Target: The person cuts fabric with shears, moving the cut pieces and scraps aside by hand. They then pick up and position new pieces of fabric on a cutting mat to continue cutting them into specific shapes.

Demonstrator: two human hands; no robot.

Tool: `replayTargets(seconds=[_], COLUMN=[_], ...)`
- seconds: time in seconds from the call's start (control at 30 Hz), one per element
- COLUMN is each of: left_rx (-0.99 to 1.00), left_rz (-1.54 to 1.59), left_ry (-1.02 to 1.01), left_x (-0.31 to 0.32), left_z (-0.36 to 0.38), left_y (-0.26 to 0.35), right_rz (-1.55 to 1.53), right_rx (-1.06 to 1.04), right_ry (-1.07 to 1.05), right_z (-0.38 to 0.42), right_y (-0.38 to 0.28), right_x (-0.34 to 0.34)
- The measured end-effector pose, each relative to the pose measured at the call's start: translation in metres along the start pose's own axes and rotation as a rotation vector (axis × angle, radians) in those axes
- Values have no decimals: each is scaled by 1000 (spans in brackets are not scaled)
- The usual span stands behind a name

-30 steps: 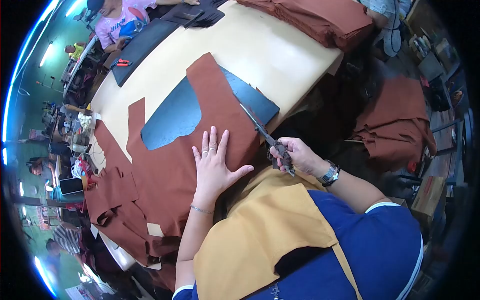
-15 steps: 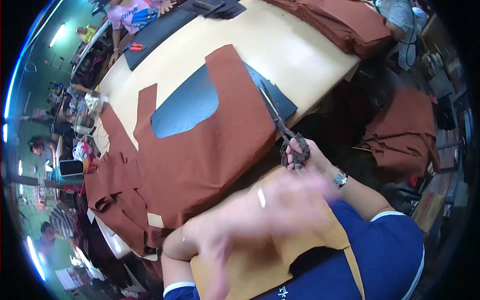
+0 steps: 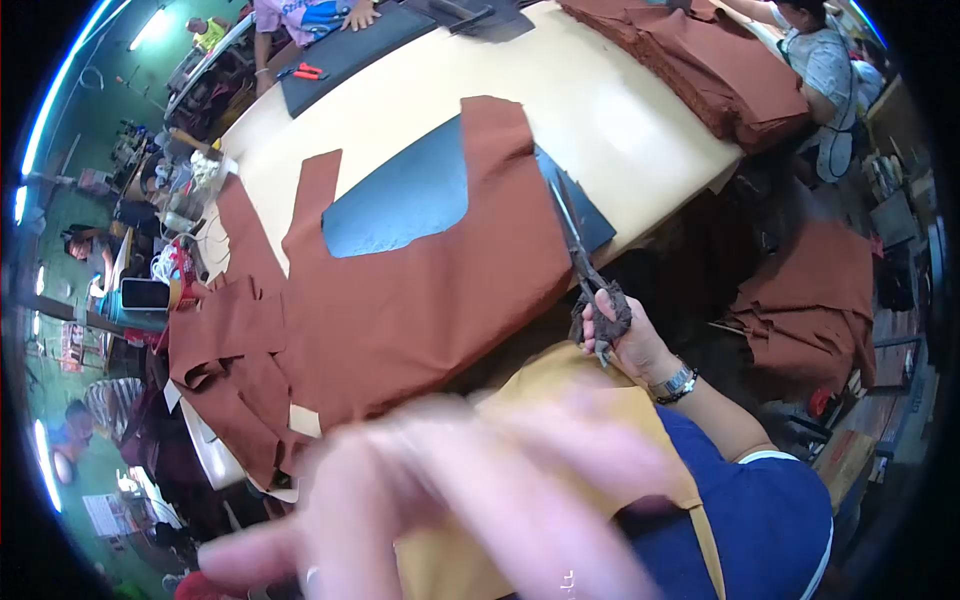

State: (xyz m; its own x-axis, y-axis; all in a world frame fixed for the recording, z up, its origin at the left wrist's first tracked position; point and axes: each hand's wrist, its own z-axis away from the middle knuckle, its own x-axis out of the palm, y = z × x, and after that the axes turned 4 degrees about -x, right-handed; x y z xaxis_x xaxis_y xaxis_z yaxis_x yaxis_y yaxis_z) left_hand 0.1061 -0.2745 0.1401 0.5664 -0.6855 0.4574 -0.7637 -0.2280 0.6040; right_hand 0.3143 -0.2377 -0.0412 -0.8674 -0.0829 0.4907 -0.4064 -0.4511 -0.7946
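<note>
Long scissors with dark wrapped handles are in my right hand, its fingers closed round the handles. The blades lie along the right edge of a large reddish-brown piece of leather, over a blue sheet on the cream table. My left hand is raised close to the camera, large and blurred, its fingers spread and holding nothing. It is in front of my yellow apron and hides the leather's near edge.
Red-handled pliers lie on a dark board by a person at the top left. Stacked brown leather is beside another person at the top right. More brown leather hangs at the right. A phone is at the left.
My left hand has come up closer to the camera and spread across the lower middle. The scissors remain in my right hand. The view has shifted slightly.
</note>
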Motion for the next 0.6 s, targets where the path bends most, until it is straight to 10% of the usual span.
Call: replayTargets(seconds=[0.17, 0.23, 0.43, 0.6], left_rx=[-823, -1215, -1129, -972], left_rz=[-1759, -1894, -2094, -2037], left_ry=[372, 548, 405, -114], left_x=[-91, -117, -140, -195], left_z=[76, 129, 124, 74], left_y=[-11, -21, -39, -33], right_rz=[-12, -36, 52, -21], right_rx=[37, 64, 70, -155], right_ry=[-62, -96, -79, 46], right_z=[1, -2, -13, -3], right_y=[-6, -4, -4, -3], right_x=[-7, -11, -13, -19])
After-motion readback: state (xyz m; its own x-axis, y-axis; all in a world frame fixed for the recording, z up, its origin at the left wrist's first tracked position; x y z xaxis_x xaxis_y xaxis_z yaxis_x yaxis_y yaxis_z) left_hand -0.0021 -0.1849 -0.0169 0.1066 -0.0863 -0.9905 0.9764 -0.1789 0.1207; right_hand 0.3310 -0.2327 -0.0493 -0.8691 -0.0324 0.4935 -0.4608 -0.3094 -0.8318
